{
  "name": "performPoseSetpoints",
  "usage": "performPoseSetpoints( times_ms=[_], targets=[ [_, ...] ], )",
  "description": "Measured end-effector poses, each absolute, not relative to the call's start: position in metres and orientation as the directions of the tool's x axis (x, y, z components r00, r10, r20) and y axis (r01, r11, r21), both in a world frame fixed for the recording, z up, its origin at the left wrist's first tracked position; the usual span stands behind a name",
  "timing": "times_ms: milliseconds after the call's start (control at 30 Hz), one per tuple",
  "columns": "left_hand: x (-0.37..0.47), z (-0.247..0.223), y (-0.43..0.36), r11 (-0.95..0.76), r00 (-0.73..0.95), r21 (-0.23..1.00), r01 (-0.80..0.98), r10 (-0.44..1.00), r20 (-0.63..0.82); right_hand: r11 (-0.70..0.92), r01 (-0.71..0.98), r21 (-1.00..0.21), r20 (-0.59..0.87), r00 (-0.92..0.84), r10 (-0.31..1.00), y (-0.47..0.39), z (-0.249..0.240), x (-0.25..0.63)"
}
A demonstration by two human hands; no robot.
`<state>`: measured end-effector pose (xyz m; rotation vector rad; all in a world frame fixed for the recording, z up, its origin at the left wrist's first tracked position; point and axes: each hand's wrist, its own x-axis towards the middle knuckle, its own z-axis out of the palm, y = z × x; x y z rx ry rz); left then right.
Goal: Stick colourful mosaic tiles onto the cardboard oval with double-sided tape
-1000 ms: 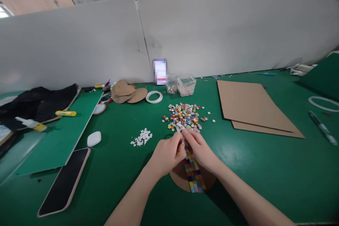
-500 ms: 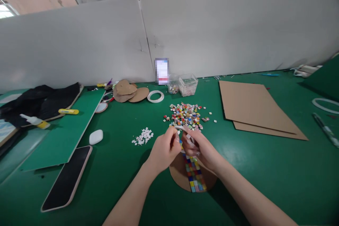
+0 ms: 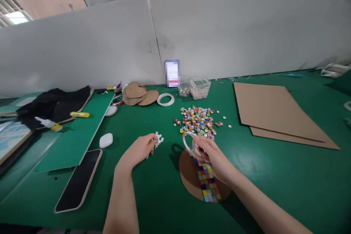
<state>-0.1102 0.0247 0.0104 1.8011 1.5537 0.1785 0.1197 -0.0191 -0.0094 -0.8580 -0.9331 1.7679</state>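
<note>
My right hand [image 3: 207,151] holds a thin white roll of tape [image 3: 185,142] upright above a round brown cardboard disc [image 3: 186,175]. A band of coloured mosaic tiles [image 3: 207,182] runs down the disc, partly hidden by that hand. To the left, my left hand [image 3: 142,146] is at a small pile of white paper scraps [image 3: 159,139], its fingertips pinched together and covering part of the pile. Whatever lies between those fingertips is too small to make out. Behind the right hand is a heap of loose mosaic tiles [image 3: 197,119].
Two clear plastic containers [image 3: 200,87] and a lit phone [image 3: 172,73] stand by the partition. White rings [image 3: 165,99] and cardboard discs [image 3: 149,97] lie further left. Cardboard sheets [image 3: 274,111] are at right. A dark phone [image 3: 79,182] and white case [image 3: 106,140] lie at left.
My hands have parted. The left one has moved left and down to the white scraps, while the right one stays over the disc with the tape roll. The view has shifted slightly.
</note>
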Motion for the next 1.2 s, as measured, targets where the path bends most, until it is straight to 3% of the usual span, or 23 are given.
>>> performPoseSetpoints(
  times_ms=[200,533,700,833,900,1033,1100,1200],
  targets=[
    [-0.123,0.008,0.027,0.031,0.143,0.589,0.808,0.959,-0.246,-0.251,-0.387,-0.887,-0.128,-0.316,0.94,-0.018,-0.011,0.121],
    [-0.123,0.002,0.031,0.043,0.101,0.598,0.801,0.973,-0.206,-0.244,-0.425,-0.871,-0.143,-0.256,0.956,-0.02,-0.012,0.123],
    [-0.12,0.006,0.032,0.12,0.053,0.679,0.725,0.972,-0.229,-0.225,-0.429,-0.875,-0.135,-0.229,0.964,-0.02,-0.007,0.123],
    [-0.105,0.008,0.031,0.108,0.012,0.791,0.602,0.989,-0.145,-0.206,-0.413,-0.887,-0.134,-0.196,0.971,-0.02,-0.007,0.121],
    [-0.087,0.008,0.026,0.094,0.092,0.877,0.471,0.984,-0.155,-0.205,-0.409,-0.889,-0.14,-0.183,0.973,-0.019,-0.008,0.121],
    [-0.039,0.007,0.007,0.166,0.462,0.951,0.259,0.844,-0.273,-0.212,-0.4,-0.892,-0.164,-0.151,0.975,-0.018,-0.012,0.119],
    [-0.019,0.004,-0.003,0.226,0.506,0.954,0.195,0.811,-0.295,-0.207,-0.404,-0.891,-0.166,-0.134,0.977,-0.018,-0.013,0.119],
    [0.001,-0.005,-0.014,0.261,0.441,0.96,0.1,0.853,-0.278,-0.242,-0.453,-0.858,-0.204,-0.132,0.97,-0.018,-0.014,0.118]
  ],
)
